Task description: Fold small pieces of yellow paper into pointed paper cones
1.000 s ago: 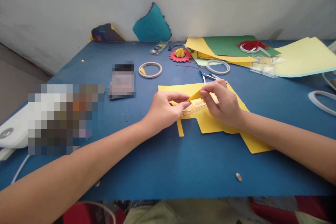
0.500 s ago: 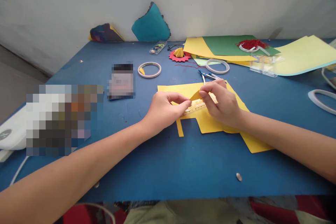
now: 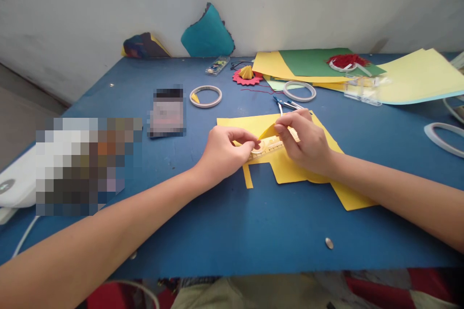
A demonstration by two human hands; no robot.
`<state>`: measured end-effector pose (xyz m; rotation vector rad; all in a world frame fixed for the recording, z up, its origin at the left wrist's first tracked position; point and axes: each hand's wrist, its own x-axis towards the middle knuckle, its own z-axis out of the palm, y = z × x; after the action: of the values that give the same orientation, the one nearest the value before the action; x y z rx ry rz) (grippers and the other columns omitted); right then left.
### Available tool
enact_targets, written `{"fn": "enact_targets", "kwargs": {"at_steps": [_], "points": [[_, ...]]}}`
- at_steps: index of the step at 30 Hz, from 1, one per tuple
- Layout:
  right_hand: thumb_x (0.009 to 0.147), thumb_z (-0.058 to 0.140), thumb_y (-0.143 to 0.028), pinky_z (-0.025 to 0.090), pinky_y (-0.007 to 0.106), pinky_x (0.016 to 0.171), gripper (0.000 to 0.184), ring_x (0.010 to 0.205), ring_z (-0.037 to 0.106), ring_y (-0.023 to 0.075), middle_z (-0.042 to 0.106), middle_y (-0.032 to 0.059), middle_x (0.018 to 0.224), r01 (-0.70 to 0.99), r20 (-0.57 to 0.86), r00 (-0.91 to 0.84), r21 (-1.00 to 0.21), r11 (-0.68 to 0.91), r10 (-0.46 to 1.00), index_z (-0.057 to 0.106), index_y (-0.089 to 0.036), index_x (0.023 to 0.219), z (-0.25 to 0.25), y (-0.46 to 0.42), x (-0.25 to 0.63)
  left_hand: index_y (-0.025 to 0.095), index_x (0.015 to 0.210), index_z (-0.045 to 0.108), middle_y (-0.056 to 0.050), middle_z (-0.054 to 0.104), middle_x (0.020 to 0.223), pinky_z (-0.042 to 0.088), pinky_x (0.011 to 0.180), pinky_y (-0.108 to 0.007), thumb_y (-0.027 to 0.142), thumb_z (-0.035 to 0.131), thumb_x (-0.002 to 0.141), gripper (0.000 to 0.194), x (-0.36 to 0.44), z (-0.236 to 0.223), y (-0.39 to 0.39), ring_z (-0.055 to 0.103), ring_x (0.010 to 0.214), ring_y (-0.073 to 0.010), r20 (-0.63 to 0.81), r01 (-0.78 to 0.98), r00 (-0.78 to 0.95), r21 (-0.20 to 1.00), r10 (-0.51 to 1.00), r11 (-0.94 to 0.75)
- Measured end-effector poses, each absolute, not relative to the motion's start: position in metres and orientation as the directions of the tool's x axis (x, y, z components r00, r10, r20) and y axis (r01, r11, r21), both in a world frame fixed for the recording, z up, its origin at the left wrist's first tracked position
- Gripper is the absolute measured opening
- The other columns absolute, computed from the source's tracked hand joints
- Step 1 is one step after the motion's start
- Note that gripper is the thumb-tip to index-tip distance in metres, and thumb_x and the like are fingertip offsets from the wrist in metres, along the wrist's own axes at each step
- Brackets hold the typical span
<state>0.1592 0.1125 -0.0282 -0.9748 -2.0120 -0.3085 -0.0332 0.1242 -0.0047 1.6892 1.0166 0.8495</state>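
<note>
Between my two hands is a small folded piece of yellow paper [image 3: 268, 131]. My left hand [image 3: 229, 153] pinches its lower left end between thumb and fingertips. Its upper right end is held in the closed fingers of my right hand [image 3: 303, 136]. Just beneath lies a clear ruler [image 3: 266, 147], partly covered by my hands, on a larger yellow sheet [image 3: 297, 169]. A narrow yellow strip [image 3: 248, 176] sits on the blue table below my left hand. Beyond my right hand is a blue-and-metal drawing compass [image 3: 286, 103], its near end hidden.
Rolls of tape [image 3: 206, 97] lie beyond my hands. Behind them are a red-and-yellow paper flower [image 3: 247, 75], green paper [image 3: 315, 62], pale yellow sheets [image 3: 420, 77] and red thread [image 3: 348, 62]. A blurred-out phone-like object [image 3: 166, 112] and a white device [image 3: 18, 178] occupy the left.
My left fingertips have shifted slightly left and down along the folded paper, showing more of the ruler. My right hand stays almost still.
</note>
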Motion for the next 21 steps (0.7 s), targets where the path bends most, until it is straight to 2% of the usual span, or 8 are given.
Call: {"fn": "enact_targets", "kwargs": {"at_steps": [3,7,12,16,21], "points": [[0.089,0.048,-0.015,0.04,0.032,0.064,0.007,0.063,0.044,0.0154,0.056,-0.0012,0.064,0.738,0.78,-0.321,-0.15,0.658,0.537,0.047,-0.023,0.087,-0.0278,0.1124,0.1592,0.014,0.074,0.07,-0.004,0.071,0.073,0.051,0.061,-0.024,0.016,0.056,0.072,0.014,-0.0337,-0.0044,0.1246,0.066,0.07,-0.0159,0.116,0.258,0.423,0.935,0.899,-0.242],[0.089,0.048,-0.016,0.04,0.031,0.062,0.007,0.062,0.044,0.0152,0.055,-0.0013,0.063,0.728,0.775,-0.331,-0.153,0.668,0.539,0.048,-0.023,0.087,-0.0276,0.1121,0.1589,0.015,0.078,0.067,-0.004,0.069,0.076,0.048,0.06,-0.023,0.032,0.061,0.076,0.018,-0.032,-0.0024,0.1232,0.063,0.071,-0.0147,0.158,0.334,0.384,0.895,0.91,-0.296],[0.089,0.049,-0.015,0.04,0.031,0.064,0.007,0.065,0.044,0.0156,0.057,-0.0002,0.068,0.724,0.781,-0.336,-0.144,0.674,0.527,0.047,-0.023,0.087,-0.0289,0.1123,0.159,0.015,0.103,0.063,-0.007,0.066,0.091,0.046,0.06,-0.023,0.035,0.067,0.073,0.036,-0.0292,-0.0031,0.1235,0.06,0.077,-0.0141,0.219,0.389,0.38,0.844,0.899,-0.37],[0.087,0.051,-0.013,0.04,0.03,0.065,0.01,0.065,0.044,0.0146,0.058,-0.0011,0.068,0.709,0.78,-0.358,-0.13,0.693,0.513,0.047,-0.022,0.088,-0.0287,0.1121,0.1585,0.017,0.079,0.066,-0.003,0.068,0.083,0.044,0.061,-0.022,0.029,0.063,0.079,0.013,-0.0286,-0.0074,0.126,0.06,0.073,-0.0121,0.296,0.336,0.467,0.812,0.833,-0.477],[0.088,0.051,-0.014,0.041,0.031,0.067,0.01,0.067,0.046,0.015,0.059,-0.0007,0.071,0.712,0.773,-0.355,-0.141,0.688,0.526,0.047,-0.023,0.088,-0.0283,0.1116,0.1581,0.017,0.069,0.066,0.001,0.067,0.069,0.041,0.056,-0.022,0.022,0.06,0.081,0.014,-0.0292,-0.0093,0.1273,0.056,0.06,-0.0089,0.319,0.349,0.471,0.789,0.823,-0.506]]}}
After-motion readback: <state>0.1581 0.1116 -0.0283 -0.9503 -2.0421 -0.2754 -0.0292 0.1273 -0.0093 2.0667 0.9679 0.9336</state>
